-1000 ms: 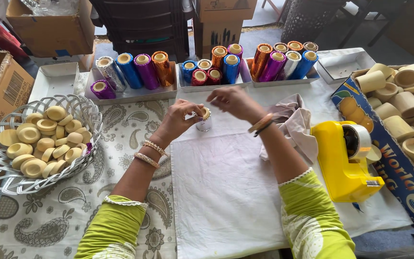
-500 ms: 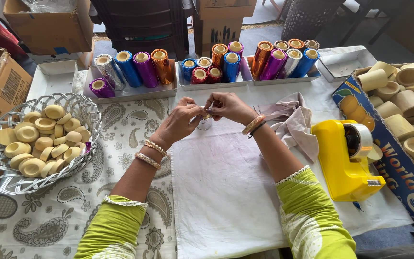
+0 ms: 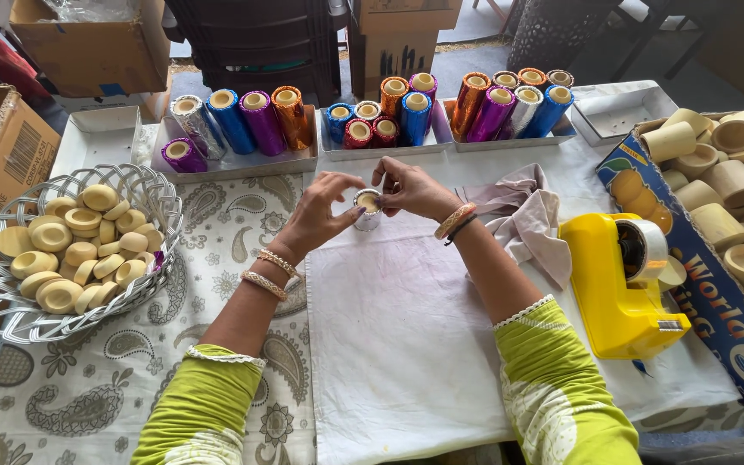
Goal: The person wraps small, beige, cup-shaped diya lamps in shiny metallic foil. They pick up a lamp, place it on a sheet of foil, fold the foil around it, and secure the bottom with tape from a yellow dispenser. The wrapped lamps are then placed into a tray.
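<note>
Lime-green lace-trimmed sleeves, bangles on both wrists.

Left hand (image 3: 316, 217) and right hand (image 3: 411, 188) meet over the middle of the bench (image 3: 406, 362), both fingertips on a small round cup (image 3: 367, 207) wrapped in silver foil (pale inside visible from above). Cup sits between the two hands, just above a white cloth (image 3: 398, 327). Crumpled grey-pink rag (image 3: 523, 215) lies just beside the right wrist. Yellow tape dispenser (image 3: 617, 288) stands right of the rag. White wire basket (image 3: 10, 301) at left holds pale wooden discs (image 3: 79, 250). Rolls of coloured foil (image 3: 260, 120) lie in white trays along the far edge. Open carton (image 3: 699, 293) at right holds pale wooden cups (image 3: 734, 185).
</note>
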